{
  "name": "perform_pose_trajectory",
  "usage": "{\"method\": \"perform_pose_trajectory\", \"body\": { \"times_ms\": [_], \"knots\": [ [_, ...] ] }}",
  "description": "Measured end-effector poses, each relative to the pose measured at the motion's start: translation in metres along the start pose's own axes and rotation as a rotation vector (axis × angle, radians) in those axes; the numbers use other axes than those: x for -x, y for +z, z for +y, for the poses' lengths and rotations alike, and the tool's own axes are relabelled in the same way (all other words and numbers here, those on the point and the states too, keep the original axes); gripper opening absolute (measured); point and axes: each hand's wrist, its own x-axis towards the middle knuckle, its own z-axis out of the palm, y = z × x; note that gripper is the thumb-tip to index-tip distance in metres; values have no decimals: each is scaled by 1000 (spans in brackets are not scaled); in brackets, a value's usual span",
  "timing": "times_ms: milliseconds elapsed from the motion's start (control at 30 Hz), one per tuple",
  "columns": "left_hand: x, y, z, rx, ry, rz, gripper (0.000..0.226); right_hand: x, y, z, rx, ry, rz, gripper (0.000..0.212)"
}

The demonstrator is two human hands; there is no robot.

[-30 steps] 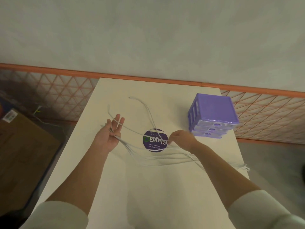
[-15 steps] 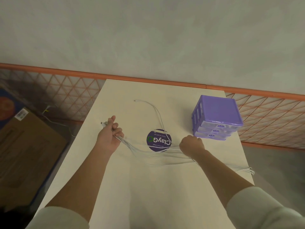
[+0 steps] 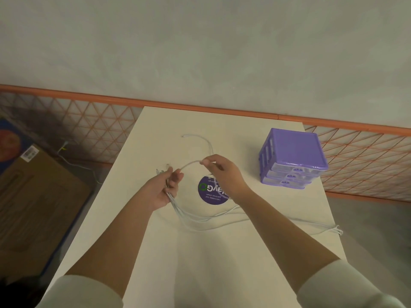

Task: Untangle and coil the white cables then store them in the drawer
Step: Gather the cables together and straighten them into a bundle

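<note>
Our left hand grips the bunched ends of the white cables, which trail right across the table. Our right hand pinches one strand arched between the hands. We should draw even loops, keeping slack. The drawers stand closed at the right.

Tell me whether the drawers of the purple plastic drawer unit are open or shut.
Shut: all three clear drawer fronts of the purple plastic drawer unit sit flush in its frame, none pulled out.
</note>
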Motion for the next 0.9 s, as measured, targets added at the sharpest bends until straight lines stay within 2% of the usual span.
{"method": "perform_pose_trajectory", "body": {
  "times_ms": [133,233,333,400,467,600,700,800,900],
  "knots": [
    [0,3,3,-46,-1,62,31,10,-5,2,-69,1,-178,19],
    [-7,2,4,22,57,82,30,15,-12,7,-87,54,-286,17],
    [-11,-1,7,164,143,65,28,14,-23,12,-29,113,-264,11],
    [-11,-3,11,223,178,57,32,9,-33,22,137,120,-164,10],
    [-10,-4,14,243,215,67,32,6,-44,30,409,114,-116,14],
    [-7,-7,17,291,281,79,27,3,-64,46,770,201,-158,28],
    [-5,-6,15,300,304,92,24,-1,-75,65,1061,295,-277,32],
    [-2,2,8,305,307,51,24,-1,-66,66,1170,345,-281,38],
    [0,12,4,320,322,0,22,0,-35,49,1060,248,-288,38]
  ]
}}
